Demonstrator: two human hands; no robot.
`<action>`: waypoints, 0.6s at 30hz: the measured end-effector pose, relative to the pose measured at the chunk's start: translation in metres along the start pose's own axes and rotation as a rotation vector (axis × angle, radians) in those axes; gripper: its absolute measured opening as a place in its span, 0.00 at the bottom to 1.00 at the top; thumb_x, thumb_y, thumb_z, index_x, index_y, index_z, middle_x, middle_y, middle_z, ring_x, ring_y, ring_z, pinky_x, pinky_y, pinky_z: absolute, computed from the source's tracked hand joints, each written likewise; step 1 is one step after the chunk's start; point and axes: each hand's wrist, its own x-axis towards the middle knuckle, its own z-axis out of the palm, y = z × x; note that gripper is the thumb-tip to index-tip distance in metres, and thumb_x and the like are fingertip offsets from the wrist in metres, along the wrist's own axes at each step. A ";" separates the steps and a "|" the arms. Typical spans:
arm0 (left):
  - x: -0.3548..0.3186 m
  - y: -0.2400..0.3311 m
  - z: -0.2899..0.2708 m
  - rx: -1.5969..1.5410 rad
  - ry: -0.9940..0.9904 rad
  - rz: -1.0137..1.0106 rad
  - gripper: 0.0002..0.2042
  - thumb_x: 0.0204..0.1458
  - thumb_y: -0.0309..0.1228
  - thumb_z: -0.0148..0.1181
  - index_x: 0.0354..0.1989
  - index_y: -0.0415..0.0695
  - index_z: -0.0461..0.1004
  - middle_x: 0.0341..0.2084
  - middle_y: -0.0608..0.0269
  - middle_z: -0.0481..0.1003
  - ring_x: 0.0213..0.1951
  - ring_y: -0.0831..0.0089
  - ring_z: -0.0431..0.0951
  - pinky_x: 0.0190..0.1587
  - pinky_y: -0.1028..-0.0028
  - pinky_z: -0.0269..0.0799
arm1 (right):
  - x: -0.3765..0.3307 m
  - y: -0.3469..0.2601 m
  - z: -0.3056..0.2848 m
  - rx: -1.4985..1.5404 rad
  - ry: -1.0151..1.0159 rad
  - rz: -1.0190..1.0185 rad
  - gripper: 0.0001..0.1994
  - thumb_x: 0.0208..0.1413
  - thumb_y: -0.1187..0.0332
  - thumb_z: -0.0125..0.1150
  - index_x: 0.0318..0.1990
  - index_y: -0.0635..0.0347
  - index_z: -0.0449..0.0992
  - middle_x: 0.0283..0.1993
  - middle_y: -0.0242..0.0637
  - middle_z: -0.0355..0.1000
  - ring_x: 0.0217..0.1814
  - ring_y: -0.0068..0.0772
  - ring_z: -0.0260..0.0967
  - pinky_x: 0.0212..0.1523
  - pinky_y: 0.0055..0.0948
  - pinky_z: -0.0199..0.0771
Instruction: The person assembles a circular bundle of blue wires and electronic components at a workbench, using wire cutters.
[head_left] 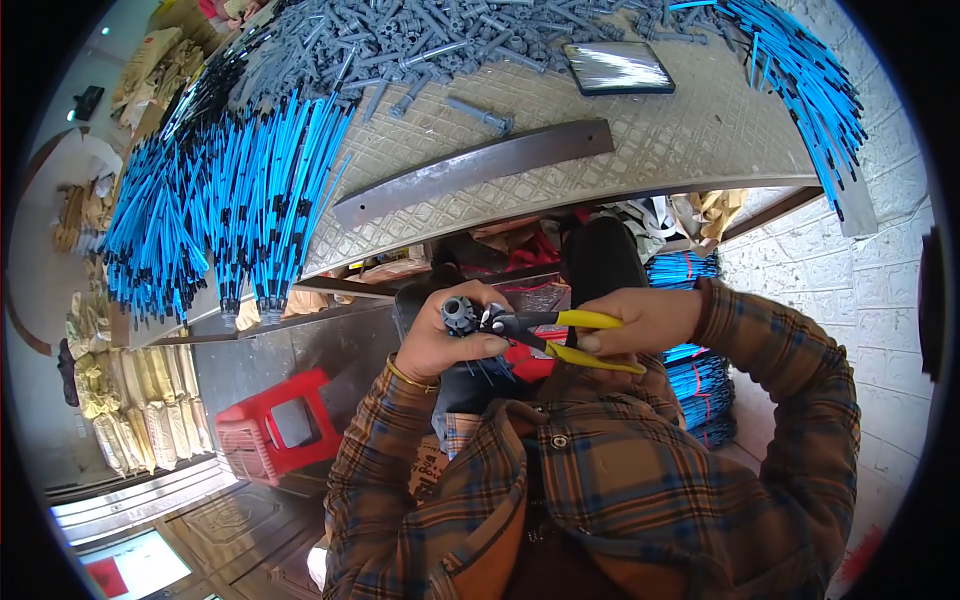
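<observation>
Off the surface's (700, 130) near edge: left hand (437, 338) clasped round grey plastic piece (458, 313), right hand (638, 318) gripping yellow-handled pliers (530, 319), nose pointing left toward it.

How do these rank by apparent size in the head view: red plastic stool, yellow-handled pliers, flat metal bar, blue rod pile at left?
Largest to smallest:
1. Blue rod pile at left
2. Red plastic stool and flat metal bar: too close to rank; bar longer, stool broader
3. Yellow-handled pliers
</observation>
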 end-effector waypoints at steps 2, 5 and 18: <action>-0.001 0.000 0.003 -0.059 0.027 0.002 0.15 0.37 0.24 0.69 0.34 0.39 0.72 0.30 0.67 0.72 0.34 0.80 0.71 0.39 0.79 0.66 | -0.001 0.005 0.005 -0.040 0.032 -0.009 0.19 0.61 0.53 0.45 0.47 0.61 0.64 0.27 0.34 0.69 0.26 0.23 0.70 0.26 0.22 0.71; -0.001 0.002 0.007 -0.064 0.057 -0.024 0.14 0.36 0.27 0.68 0.32 0.39 0.71 0.29 0.64 0.72 0.33 0.78 0.70 0.38 0.78 0.65 | -0.002 0.004 0.011 -0.113 0.101 -0.023 0.20 0.61 0.52 0.45 0.47 0.62 0.65 0.26 0.34 0.69 0.24 0.23 0.68 0.25 0.23 0.69; 0.012 0.004 0.010 0.143 0.237 0.008 0.11 0.40 0.25 0.66 0.32 0.39 0.71 0.28 0.67 0.72 0.32 0.81 0.69 0.36 0.80 0.64 | -0.001 -0.044 -0.005 -0.657 0.247 0.016 0.18 0.57 0.56 0.50 0.41 0.64 0.69 0.29 0.48 0.71 0.31 0.46 0.71 0.32 0.38 0.69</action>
